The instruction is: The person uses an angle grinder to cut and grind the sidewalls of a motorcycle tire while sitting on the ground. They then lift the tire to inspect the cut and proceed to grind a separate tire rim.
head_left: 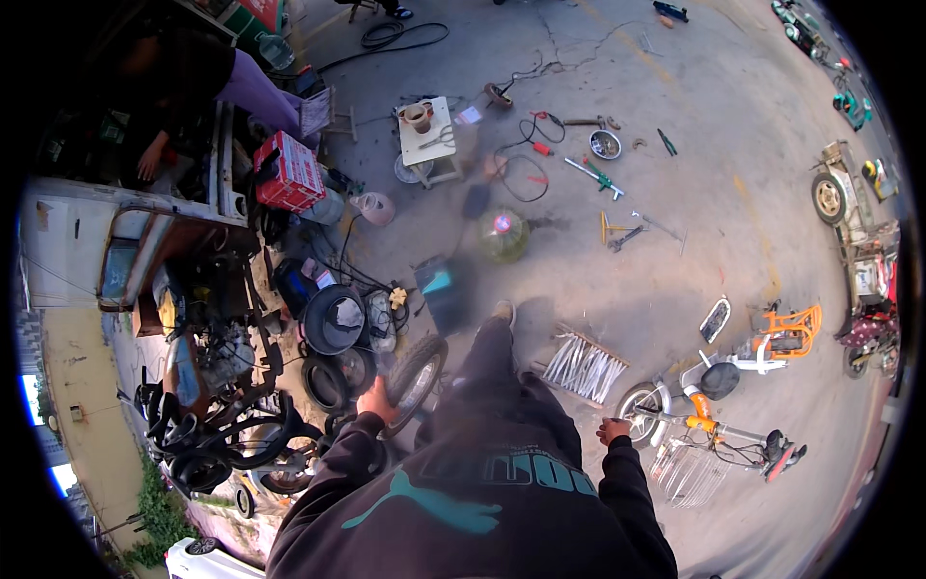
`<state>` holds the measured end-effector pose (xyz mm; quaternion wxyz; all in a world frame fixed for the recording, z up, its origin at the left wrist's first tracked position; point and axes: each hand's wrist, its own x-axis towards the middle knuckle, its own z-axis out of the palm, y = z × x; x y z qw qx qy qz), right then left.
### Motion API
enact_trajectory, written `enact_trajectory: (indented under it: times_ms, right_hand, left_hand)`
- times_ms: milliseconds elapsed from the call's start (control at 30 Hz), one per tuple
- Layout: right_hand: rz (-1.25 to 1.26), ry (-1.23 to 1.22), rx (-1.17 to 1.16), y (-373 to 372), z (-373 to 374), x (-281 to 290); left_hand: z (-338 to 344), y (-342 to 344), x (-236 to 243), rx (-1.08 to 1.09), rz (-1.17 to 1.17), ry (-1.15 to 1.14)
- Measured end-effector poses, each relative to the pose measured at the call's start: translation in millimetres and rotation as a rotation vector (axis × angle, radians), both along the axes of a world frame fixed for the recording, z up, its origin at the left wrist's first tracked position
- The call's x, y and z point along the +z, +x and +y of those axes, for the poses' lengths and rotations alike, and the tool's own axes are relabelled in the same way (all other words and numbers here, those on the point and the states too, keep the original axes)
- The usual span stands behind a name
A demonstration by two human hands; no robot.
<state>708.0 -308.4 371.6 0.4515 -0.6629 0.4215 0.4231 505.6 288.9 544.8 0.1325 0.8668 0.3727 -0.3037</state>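
Left hand: the left hand (374, 398) lies low and left of centre, fingers curled over the tread of a small wheel and gripping it.
Wheel: the small wheel with tyre (415, 374) stands tilted on the ground just left of the person's leg, its rim facing the camera.
Right hand: the right hand (612, 430) hangs low and right of centre with nothing in it; fingers loosely bent, touching nothing.
Containers: a red crate (289, 172) sits at upper left; its contents cannot be made out. A metal bowl (605, 145) rests on the ground at upper centre right; what is in it cannot be told. A brown pot (418, 117) stands on a small pale stool (431, 147) at upper centre. A green round jug (503, 235) sits on the ground near centre.
Tyre pile: black tyres (333, 372) are stacked just left of the wheel, with more black rubber rings (207, 444) heaped at lower left.
Right side: a small bicycle with orange parts (709, 410) lies at lower right, and a bundle of white slats (584, 367) lies between it and the leg.
Tools: a black cable (521, 164) and hand tools (598, 179) are scattered at upper centre.
Surface: grey cracked concrete ground (694, 222), outdoors in a yard.
Other person: a hand (149, 164) of someone else rests at upper left, well apart.
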Motion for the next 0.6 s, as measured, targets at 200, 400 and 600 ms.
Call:
enact_trajectory:
  times_ms: [200,400,600]
  right_hand:
    - [0.223,0.274,-0.051,-19.8,-9.1,15.9]
    - [0.133,0.047,0.049,105.8,70.4,46.4]
    - [-0.473,0.023,0.098,296.6,115.3,50.9]
  left_hand:
    - [33.3,92.8,-20.1,-0.097,0.138,-0.072]
    - [74.1,143.4,-37.4,-0.091,0.224,-0.075]
    - [107.4,221.0,-41.4,-0.079,0.225,-0.073]
